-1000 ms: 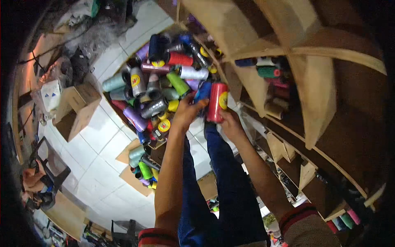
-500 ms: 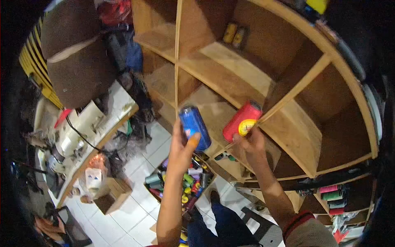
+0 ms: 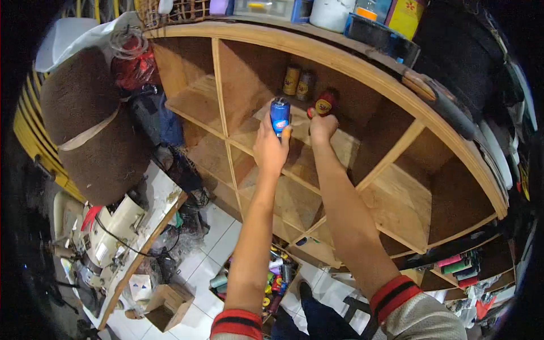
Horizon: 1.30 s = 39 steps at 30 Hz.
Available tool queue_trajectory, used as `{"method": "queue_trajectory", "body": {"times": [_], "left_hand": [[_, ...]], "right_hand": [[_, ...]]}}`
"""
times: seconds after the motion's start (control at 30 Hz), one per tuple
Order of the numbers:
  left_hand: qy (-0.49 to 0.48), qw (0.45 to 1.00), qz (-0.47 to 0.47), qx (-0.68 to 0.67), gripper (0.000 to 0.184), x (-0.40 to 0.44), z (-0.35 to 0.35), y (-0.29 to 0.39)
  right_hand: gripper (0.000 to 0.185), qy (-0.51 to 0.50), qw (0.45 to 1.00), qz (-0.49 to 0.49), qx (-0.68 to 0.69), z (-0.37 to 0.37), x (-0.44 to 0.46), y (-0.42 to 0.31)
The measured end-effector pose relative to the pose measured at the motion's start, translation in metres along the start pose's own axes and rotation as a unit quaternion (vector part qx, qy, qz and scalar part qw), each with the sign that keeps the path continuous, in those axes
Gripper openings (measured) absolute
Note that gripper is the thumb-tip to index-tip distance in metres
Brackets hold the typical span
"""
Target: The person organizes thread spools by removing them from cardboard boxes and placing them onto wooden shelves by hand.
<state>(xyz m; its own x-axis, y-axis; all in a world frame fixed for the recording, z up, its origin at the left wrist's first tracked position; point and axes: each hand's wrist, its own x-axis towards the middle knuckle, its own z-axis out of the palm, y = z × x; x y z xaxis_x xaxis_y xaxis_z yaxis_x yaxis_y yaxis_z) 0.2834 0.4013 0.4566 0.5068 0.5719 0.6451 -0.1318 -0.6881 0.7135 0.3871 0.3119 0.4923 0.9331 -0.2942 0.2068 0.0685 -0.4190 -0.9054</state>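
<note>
My left hand is closed around a blue thread spool, upright with its pale label towards me, in front of the wooden shelf unit. Farther in, my right hand reaches into the upper middle compartment. Its fingers are wrapped about the lower end of a red thread spool with a round yellow label; the hand covers part of it. Left of the red spool stand a yellow-gold spool and a duller brownish spool, side by side at the back.
A box of many coloured spools sits on the tiled floor below my arms. Sewing machine and table are at left, with an open cardboard box beneath. Tubs and a basket line the shelf top. More spools lie at lower right.
Both hands have moved up and forward with their spools. The red spool has gone from in front of the shelf into the upper compartment. My view has tilted up, showing the shelf top.
</note>
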Motion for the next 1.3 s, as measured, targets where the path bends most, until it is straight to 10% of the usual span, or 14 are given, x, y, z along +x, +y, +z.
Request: {"method": "queue_trajectory", "body": {"times": [0.17, 0.4, 0.83, 0.93, 1.0, 1.13, 1.3], "left_hand": [[-0.029, 0.998, -0.045, 0.015, 0.059, 0.005, 0.001, 0.000], [-0.031, 0.998, -0.045, -0.012, 0.060, 0.008, 0.002, -0.002], [-0.045, 0.995, -0.083, -0.023, 0.056, 0.009, -0.011, 0.002], [-0.042, 0.997, -0.068, -0.009, 0.056, 0.009, -0.012, 0.004], [-0.034, 0.998, -0.056, 0.006, 0.056, 0.007, -0.010, 0.004], [-0.020, 0.998, -0.031, 0.053, 0.055, 0.004, -0.005, 0.001], [-0.036, 0.996, -0.078, -0.030, 0.048, 0.014, -0.002, 0.007]], "right_hand": [[0.040, 0.005, 0.987, -0.037, -0.157, 0.052, 0.068, 0.035], [0.060, 0.120, 0.964, -0.239, 0.001, 0.088, 0.101, 0.041], [0.041, -0.094, 0.984, -0.100, -0.117, 0.048, 0.040, 0.016], [0.038, -0.218, 0.957, -0.191, 0.006, 0.007, -0.013, 0.012], [0.037, -0.284, 0.919, -0.197, -0.188, -0.036, -0.054, -0.004], [0.037, -0.146, 0.883, -0.418, -0.156, -0.046, -0.075, 0.051], [0.036, -0.215, 0.912, -0.300, -0.180, -0.045, -0.080, 0.039]]}}
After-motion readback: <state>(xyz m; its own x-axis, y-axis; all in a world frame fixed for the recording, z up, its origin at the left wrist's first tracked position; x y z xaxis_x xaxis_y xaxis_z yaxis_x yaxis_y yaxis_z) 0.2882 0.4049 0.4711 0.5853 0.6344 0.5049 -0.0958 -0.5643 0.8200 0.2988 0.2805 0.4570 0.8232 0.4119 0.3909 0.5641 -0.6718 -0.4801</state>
